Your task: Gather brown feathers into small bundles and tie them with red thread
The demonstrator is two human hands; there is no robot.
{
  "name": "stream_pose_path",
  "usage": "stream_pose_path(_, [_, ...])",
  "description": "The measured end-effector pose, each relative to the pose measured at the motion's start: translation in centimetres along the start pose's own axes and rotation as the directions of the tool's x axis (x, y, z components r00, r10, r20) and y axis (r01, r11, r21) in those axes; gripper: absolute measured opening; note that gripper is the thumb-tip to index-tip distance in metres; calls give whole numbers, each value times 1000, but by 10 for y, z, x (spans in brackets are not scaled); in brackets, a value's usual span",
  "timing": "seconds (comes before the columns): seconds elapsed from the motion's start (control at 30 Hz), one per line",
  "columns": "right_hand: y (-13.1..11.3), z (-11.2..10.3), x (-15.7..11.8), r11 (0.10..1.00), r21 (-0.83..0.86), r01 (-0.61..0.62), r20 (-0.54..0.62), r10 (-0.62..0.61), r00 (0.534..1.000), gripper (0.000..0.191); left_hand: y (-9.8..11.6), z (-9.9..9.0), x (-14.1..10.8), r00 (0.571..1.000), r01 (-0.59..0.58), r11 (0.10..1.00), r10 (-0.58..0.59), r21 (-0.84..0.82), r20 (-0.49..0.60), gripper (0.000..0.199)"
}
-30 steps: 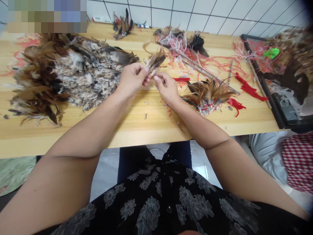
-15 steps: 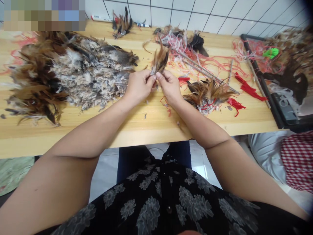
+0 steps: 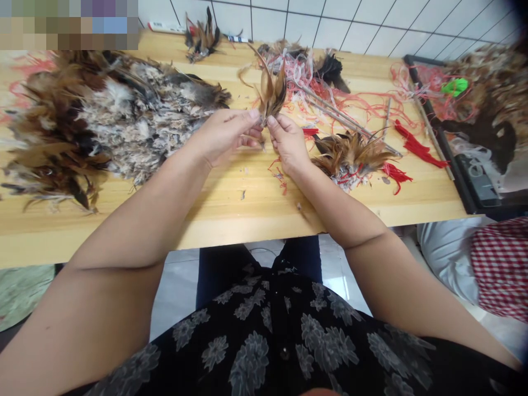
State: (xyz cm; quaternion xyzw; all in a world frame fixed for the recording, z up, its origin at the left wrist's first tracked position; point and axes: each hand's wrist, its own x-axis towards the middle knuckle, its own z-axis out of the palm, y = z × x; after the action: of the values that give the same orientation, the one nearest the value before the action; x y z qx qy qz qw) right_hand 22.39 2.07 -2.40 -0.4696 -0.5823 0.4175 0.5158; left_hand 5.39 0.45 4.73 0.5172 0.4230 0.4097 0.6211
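Note:
A small bunch of brown feathers (image 3: 271, 94) stands upright above the table, tips pointing away from me. My right hand (image 3: 290, 142) pinches its base between thumb and bent fingers. My left hand (image 3: 231, 132) meets the bunch from the other side, thumb and forefinger pressed together at the quill ends, the other fingers loosely curled below. To the left lies a big heap of feathers (image 3: 144, 132), grey-white in the middle and brown at the edge. Near my right wrist rests a feather bundle (image 3: 352, 154) bound with red string.
Red string hanks (image 3: 418, 144) lie at the right, beside thin sticks (image 3: 338, 116). Pink and white plastic strands (image 3: 297, 71) tangle at the back. A black-edged tray (image 3: 447, 165) holds more feathers and a phone-like device (image 3: 480, 181). A marker (image 3: 165, 27) lies by the tiled wall.
My left hand has shifted slightly and turned, its thumb now straighter along the top. The feathers in the bunch look more spread. My right hand keeps its pinch.

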Motion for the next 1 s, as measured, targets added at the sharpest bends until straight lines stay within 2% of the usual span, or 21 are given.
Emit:
stream_pose_path(0.07, [-5,2,-2,996,67,-64,-18,65,998,59,-5,-2,3,997,-38,999,40,21,-61,47])
stream_pose_path(0.17, [-11,2,-4,983,145,-114,-5,116,993,55,-16,-6,9,980,-116,970,146,214,-132,52])
stream_pose_path(0.27, [-9,2,-4,982,133,-136,14,135,991,60,-23,-8,11,972,-149,936,197,318,-126,40])
stream_pose_path(0.37, [-3,3,-2,985,91,-144,17,143,990,65,-23,-7,10,967,-165,927,220,336,-132,28])
stream_pose_path(0.53, [0,6,-1,983,74,-166,28,164,986,59,-19,-5,7,954,-184,913,254,364,-156,34])
stream_pose_path(0.7, [7,6,2,988,44,-147,20,146,989,56,-20,-3,8,966,-137,922,205,363,-156,32])
stream_pose_path(0.77, [9,5,4,993,-16,-118,22,118,993,54,-23,-2,9,973,-132,936,185,325,-137,30])
stream_pose_path(0.87, [5,1,4,980,-193,-55,33,63,997,47,-31,-5,14,980,-163,955,185,246,-72,26])
stream_pose_path(0.93, [-1,-1,3,939,-345,-10,31,22,999,46,-38,-8,19,976,-201,958,214,203,-43,22])
stream_pose_path(1.0, [-6,-2,1,878,-478,22,34,-6,999,45,-44,-12,23,962,-265,952,272,155,-26,27])
